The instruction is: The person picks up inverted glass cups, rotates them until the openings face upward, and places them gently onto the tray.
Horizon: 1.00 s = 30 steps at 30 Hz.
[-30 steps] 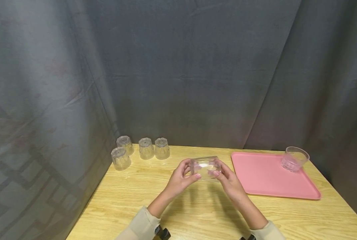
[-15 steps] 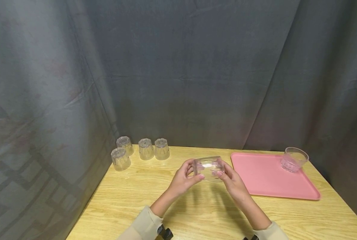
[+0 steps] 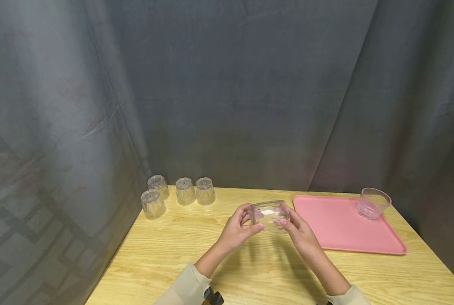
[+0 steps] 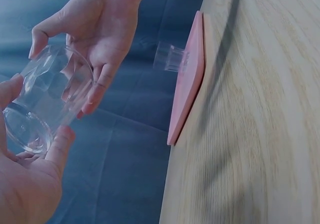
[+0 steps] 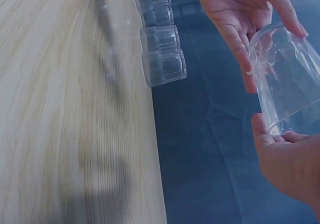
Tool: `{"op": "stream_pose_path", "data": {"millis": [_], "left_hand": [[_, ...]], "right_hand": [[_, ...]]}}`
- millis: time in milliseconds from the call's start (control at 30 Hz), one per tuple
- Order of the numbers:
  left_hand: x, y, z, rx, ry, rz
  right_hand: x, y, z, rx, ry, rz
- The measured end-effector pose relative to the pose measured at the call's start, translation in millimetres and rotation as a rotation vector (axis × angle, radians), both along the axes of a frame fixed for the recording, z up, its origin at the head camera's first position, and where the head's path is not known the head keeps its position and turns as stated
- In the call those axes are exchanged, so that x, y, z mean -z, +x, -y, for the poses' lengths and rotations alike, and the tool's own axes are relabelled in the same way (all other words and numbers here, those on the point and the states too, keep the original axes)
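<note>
Both hands hold a clear drinking glass [image 3: 269, 217] lying on its side in the air above the table. The left hand [image 3: 235, 232] grips its left end, thumb on the near side. The right hand [image 3: 306, 239] grips the other end in the same way. Seen from the left wrist, the glass [image 4: 52, 97] has its round base by the left hand [image 4: 30, 184] and its wide end by the right hand [image 4: 102, 29]. The right wrist view shows the faceted wall of the glass [image 5: 290, 79] between the fingers.
A pink tray [image 3: 349, 235] lies at the right of the wooden table [image 3: 166, 254], with a clear glass [image 3: 372, 204] upright on its far right corner. Several glasses [image 3: 186, 191] stand upside down at the back left. Grey curtains [image 3: 227, 106] hang behind and at the sides.
Both hands and the glass between them have shifted slightly to the right and a little lower in the head view. The grip stays the same.
</note>
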<state>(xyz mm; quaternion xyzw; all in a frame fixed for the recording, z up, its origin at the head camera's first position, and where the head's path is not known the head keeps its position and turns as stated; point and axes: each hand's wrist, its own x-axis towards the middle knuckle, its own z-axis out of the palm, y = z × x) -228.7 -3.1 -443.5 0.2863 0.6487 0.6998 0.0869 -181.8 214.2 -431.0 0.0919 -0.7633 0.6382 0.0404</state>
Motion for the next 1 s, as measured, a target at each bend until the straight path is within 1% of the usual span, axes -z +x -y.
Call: {"op": "stream_pose_path", "data": {"millis": [267, 567, 1000], "left_hand": [[2.4, -2.0, -5.6, 0.016, 0.014, -0.008], [3.4, -3.0, -9.7, 0.020, -0.006, -0.014], [2.3, -4.0, -21.7, 0.021, -0.021, -0.005]], "right_hand": [[0.7, 1.1, -6.3, -0.013, -0.013, 0.004], [-0.2, 1.7, -10.9, -0.015, -0.014, 0.010], [-0.6, 4.1, -21.4, 0.027, 0.003, -0.004]]}}
